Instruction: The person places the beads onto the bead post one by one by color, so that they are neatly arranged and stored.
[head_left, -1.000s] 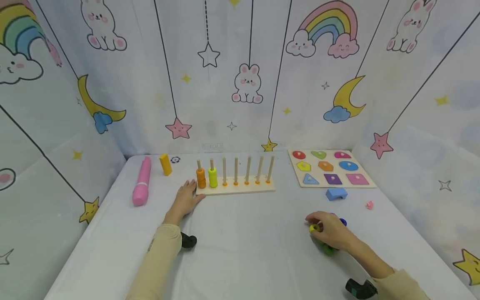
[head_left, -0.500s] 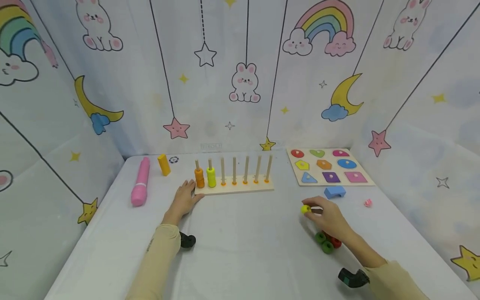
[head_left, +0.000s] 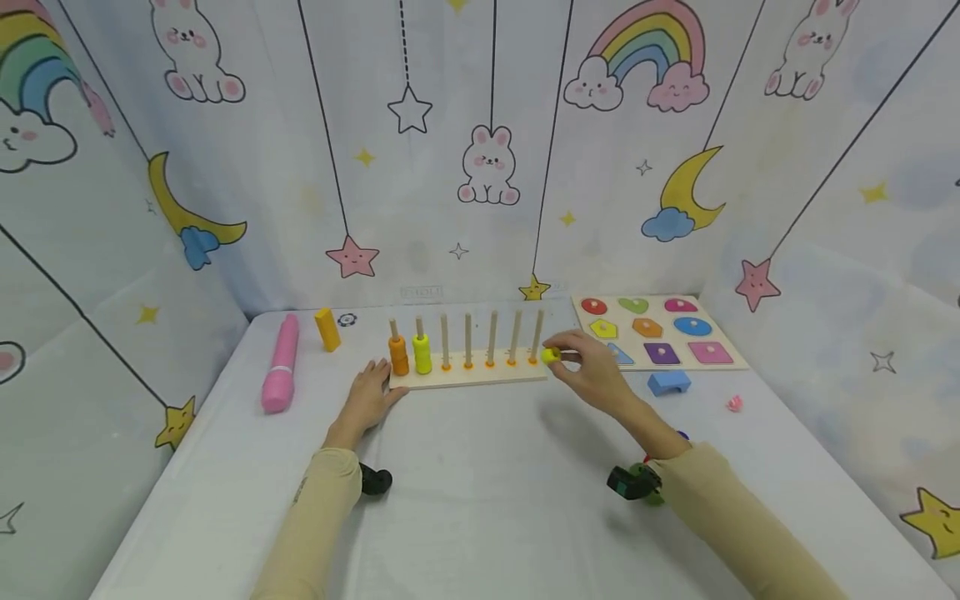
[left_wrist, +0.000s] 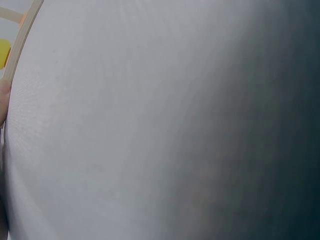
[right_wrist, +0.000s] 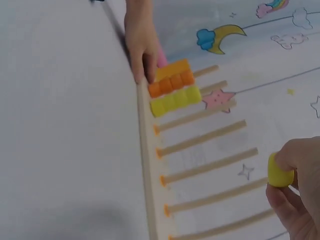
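The right hand (head_left: pixel 592 375), pinching a yellow bead (head_left: pixel 551 355), has travelled from 4 o'clock to the peg rack (head_left: pixel 468 375); left hand (head_left: pixel 371 400) rests flat, steadying it.

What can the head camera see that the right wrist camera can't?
Only the head view shows the shape puzzle board, the blue block, the pink stick and the right hand whole. Only the right wrist view shows, close up, the separate beads in the orange stack and yellow stack. Both show the peg rack, the left hand at its end, and the yellow bead pinched.
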